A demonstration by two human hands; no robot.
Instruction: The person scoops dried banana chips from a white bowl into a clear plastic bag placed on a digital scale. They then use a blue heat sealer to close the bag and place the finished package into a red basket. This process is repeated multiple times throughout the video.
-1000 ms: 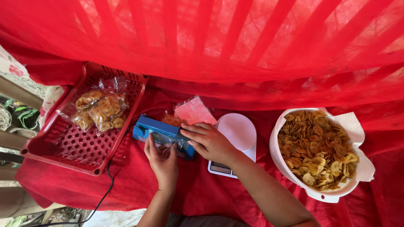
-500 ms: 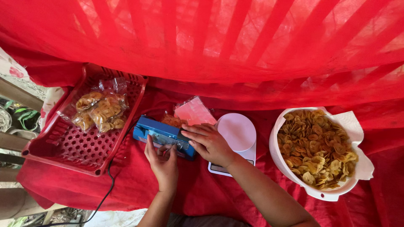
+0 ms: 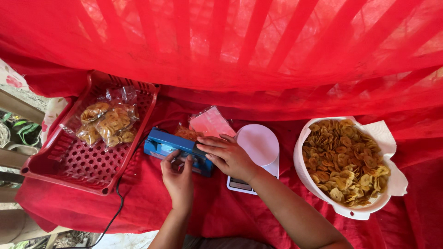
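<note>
A blue heat sealer (image 3: 171, 146) lies on the red cloth in the middle. My right hand (image 3: 227, 156) presses flat on its right end. My left hand (image 3: 177, 177) touches its front edge from below, fingers bent against it. A clear bag of yellow chips (image 3: 188, 133) pokes out behind the sealer, under its bar. What the left fingers pinch is hidden.
A red perforated plastic tray (image 3: 69, 161) at left holds clear bags of chips (image 3: 106, 123). A white kitchen scale (image 3: 258, 145) sits right of the sealer. A white bowl of loose chips (image 3: 346, 161) stands at right. A black cable (image 3: 115, 207) runs down. Red fabric hangs behind.
</note>
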